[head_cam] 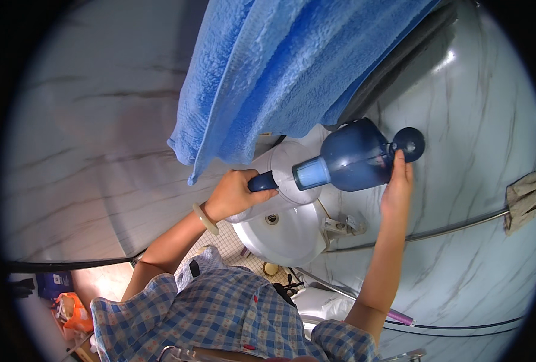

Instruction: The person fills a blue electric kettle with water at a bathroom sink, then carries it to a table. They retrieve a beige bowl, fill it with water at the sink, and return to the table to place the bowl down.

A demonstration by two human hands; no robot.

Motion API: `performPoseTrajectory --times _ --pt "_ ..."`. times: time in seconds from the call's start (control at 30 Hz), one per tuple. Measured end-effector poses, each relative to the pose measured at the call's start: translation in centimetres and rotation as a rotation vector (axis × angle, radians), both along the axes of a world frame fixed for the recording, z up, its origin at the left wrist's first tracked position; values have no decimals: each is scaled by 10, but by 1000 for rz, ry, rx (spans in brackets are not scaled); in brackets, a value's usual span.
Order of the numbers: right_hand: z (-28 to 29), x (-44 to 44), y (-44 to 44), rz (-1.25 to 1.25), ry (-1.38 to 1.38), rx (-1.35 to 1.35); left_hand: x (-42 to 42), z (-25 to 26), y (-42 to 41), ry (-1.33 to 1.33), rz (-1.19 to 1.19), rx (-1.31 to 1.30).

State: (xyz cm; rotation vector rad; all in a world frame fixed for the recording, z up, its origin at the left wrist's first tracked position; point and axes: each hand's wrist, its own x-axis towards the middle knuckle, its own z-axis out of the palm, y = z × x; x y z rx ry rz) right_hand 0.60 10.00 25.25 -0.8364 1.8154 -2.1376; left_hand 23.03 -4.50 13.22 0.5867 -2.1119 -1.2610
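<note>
My left hand is closed around the dark blue handle of a clear plastic jug. The jug is held over the sink, and my hand and the handle cover part of it. On the right, my right hand grips a dark blue translucent plastic vessel near its rounded end piece. That vessel lies tilted sideways in the air, its narrow end with a light blue cylindrical insert pointing at the jug. A small gap seems to separate the two, though exact depth is hard to tell.
Beneath the hands is a white washbasin with a metal faucet at its right. A blue towel hangs close above. A metal rail carries a grey-brown cloth on the marbled wall. An orange bag stands lower left.
</note>
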Motion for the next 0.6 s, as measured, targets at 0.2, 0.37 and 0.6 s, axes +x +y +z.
performPoseTrajectory --times 0.2,0.37,0.6 --pt "-44 25 -30 93 348 139 -3 10 14 -52 11 12" --pt "-73 63 -50 133 586 185 -7 0 16 -30 78 112" --pt "-96 104 -51 93 1075 229 -4 -24 23 218 156 208"
